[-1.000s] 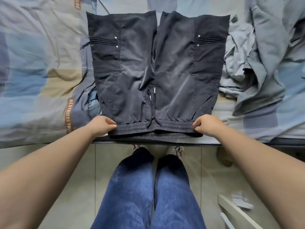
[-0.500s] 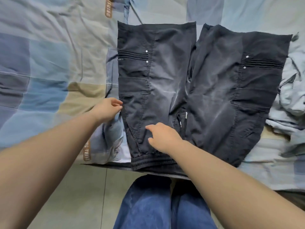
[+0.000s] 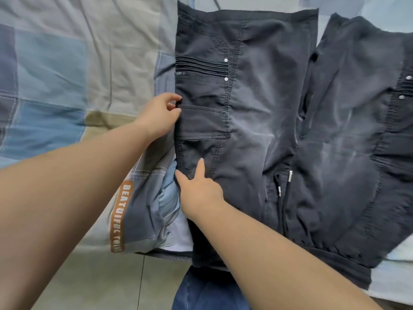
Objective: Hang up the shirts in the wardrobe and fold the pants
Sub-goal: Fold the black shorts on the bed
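Both hands have shifted to the left edge of the dark pants, spread flat on the patchwork bedspread at frame centre. Left hand pinches that edge at mid-left between thumb and curled fingers; right hand, lower down, presses it with fingers extended.

Plaid bedsheet w/ orange-lettered strip, tiled floor below bed edge.
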`<state>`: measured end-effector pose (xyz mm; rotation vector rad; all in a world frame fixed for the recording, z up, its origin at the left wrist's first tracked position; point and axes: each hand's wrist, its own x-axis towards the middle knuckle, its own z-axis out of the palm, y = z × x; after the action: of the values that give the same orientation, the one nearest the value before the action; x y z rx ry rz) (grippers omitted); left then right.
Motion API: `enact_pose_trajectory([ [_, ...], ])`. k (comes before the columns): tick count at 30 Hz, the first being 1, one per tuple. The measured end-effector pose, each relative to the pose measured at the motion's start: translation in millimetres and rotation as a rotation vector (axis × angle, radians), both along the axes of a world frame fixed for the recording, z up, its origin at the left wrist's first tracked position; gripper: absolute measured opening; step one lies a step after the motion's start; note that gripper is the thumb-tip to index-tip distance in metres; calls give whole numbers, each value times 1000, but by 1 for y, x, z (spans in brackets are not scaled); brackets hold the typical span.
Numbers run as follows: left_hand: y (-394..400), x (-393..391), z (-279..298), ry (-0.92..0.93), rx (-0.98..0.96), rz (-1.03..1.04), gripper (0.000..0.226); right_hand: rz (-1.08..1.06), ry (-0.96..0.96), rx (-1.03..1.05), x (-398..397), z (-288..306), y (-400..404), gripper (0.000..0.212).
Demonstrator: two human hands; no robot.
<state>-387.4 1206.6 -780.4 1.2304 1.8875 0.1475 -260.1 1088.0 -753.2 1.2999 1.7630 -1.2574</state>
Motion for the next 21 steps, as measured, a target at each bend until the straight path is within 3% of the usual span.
enact_pose_trajectory([
  [4,14,11,1,-104,62,-21,39,69,-87,-30,-13,-8,-3,80],
  [7,25,17,0,-61,93,-52,35,126,-109,23,-19,-12,-1,73],
  [9,32,20,2,-32,98,-51,30,52,-84,53,-17,-11,-2,69],
  [12,41,26,10,10,110,-19,25,-174,75,119,1,-6,-12,65],
  [15,52,41,26,26,136,-60,46,-534,244,128,33,7,-30,60],
  [17,58,55,36,41,154,-89,57,-814,279,112,50,15,-42,57],
  [21,63,93,56,141,236,-124,49,-1199,319,189,72,25,-46,35],
])
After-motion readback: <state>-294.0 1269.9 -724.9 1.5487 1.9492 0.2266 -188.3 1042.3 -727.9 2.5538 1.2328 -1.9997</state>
